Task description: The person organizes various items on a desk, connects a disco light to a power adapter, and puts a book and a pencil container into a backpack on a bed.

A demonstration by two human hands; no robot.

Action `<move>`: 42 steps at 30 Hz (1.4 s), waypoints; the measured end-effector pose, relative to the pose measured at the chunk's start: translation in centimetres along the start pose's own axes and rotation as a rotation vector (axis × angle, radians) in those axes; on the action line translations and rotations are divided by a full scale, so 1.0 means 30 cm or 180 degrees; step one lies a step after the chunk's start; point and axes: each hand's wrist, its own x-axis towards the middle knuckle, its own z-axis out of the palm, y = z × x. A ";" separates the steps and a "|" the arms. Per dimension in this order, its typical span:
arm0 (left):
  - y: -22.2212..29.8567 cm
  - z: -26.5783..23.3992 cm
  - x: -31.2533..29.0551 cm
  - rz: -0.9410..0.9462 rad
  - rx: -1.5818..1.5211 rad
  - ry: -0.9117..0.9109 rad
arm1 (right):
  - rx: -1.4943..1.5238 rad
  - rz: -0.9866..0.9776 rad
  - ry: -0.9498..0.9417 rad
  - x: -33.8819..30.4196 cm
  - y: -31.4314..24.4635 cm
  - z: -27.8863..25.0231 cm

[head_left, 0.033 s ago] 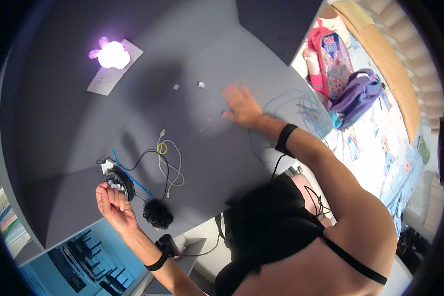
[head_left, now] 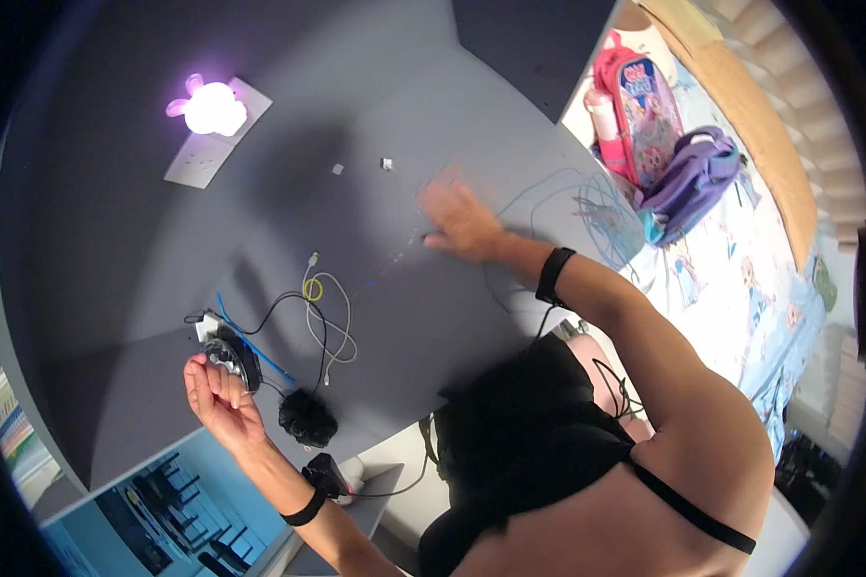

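My right hand point(head_left: 460, 219) is flat and low over the grey desk top point(head_left: 423, 327), fingers spread and blurred by motion. Tiny pale bits point(head_left: 399, 256) lie just left of it in a loose line. Two small white pieces point(head_left: 387, 163) point(head_left: 338, 169) rest farther off. On the left, my left hand point(head_left: 223, 399) is palm up with curled fingers against a dark round object with clear, shiny plastic point(head_left: 229, 354); its kind is unclear. Next to that are a blue strip point(head_left: 250, 337), a black fluffy ball point(head_left: 308, 418) and a white cable point(head_left: 342, 327) with a yellow ring point(head_left: 312, 288).
A glowing rabbit-shaped lamp point(head_left: 212, 108) sits on a white power strip point(head_left: 197, 162). Thin pale-blue cord point(head_left: 587, 207) lies in loops at the desk's right. Beyond stand a pink backpack point(head_left: 645, 115) and a purple bag point(head_left: 693, 183) on a bed. A dark panel point(head_left: 539, 48) rises at the back.
My right hand has shifted slightly left and toward me, and the tiny bits beside it lie a little nearer. My left hand holds its place.
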 end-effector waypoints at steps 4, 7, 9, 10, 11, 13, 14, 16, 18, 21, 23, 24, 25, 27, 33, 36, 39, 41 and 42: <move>-0.029 -0.024 0.058 -0.0085 -0.0040 -0.0210 | 0.0845 -0.0746 0.0143 -0.116 -0.046 -0.079; -0.035 -0.030 0.076 -0.0205 -0.0001 -0.0305 | 0.0205 0.0940 0.0602 -0.223 0.225 -0.172; -0.045 -0.033 0.094 -0.0340 -0.0037 -0.0456 | -0.0475 0.1870 0.0852 -0.342 0.411 -0.201; -0.049 -0.032 0.095 -0.0380 0.0026 -0.0420 | -0.0867 0.2140 0.1052 -0.369 0.431 -0.199; -0.051 -0.037 0.097 -0.0399 0.0042 -0.0432 | -0.0928 0.2082 0.1006 -0.374 0.423 -0.161; -0.061 -0.056 0.096 -0.0500 0.0111 -0.0447 | -0.1013 0.2006 0.0858 -0.339 0.262 -0.106; -0.053 -0.073 0.093 -0.0514 0.0167 -0.0409 | -0.0920 0.1634 0.0736 -0.331 0.160 -0.058; -0.068 -0.105 0.104 -0.0482 0.0175 -0.0364 | -0.0608 0.1139 0.0143 -0.289 -0.105 -0.082; -0.069 -0.109 0.107 -0.0571 0.0155 -0.0454 | -0.0169 0.0410 0.0093 -0.291 -0.268 0.010; -0.057 -0.125 0.127 -0.0623 0.0253 -0.0564 | 0.0711 0.0154 0.0097 -0.304 -0.343 0.010; -0.053 -0.141 0.125 -0.0613 0.0356 -0.0628 | 0.0524 0.0667 0.0519 -0.358 -0.296 -0.012; -0.057 -0.136 0.126 -0.0587 0.0411 -0.0679 | -0.0013 0.1161 0.0848 -0.398 -0.196 -0.036; -0.056 -0.132 0.129 -0.0548 0.0476 -0.0734 | -0.0019 0.1871 0.0691 -0.441 -0.091 -0.087; -0.060 -0.123 0.124 -0.0532 0.0739 -0.0707 | -0.0495 0.3002 0.1074 -0.553 0.049 -0.134; -0.039 -0.160 0.110 -0.0545 0.1042 -0.0925 | -0.0609 0.2192 0.0391 -0.439 -0.375 0.057; -0.042 -0.177 0.123 -0.0547 0.1125 -0.0969 | -0.0133 0.1152 0.0237 -0.355 -0.608 0.178; -0.060 -0.196 0.118 -0.0423 0.1520 -0.0887 | 0.1378 0.0317 -0.0415 -0.308 -0.718 0.183; -0.069 -0.201 0.118 -0.0382 0.1684 -0.0968 | 0.1392 0.0834 0.0470 -0.301 -0.677 0.144; -0.064 -0.203 0.118 -0.0401 0.1704 -0.1075 | 0.0879 0.1274 0.0864 -0.307 -0.635 0.129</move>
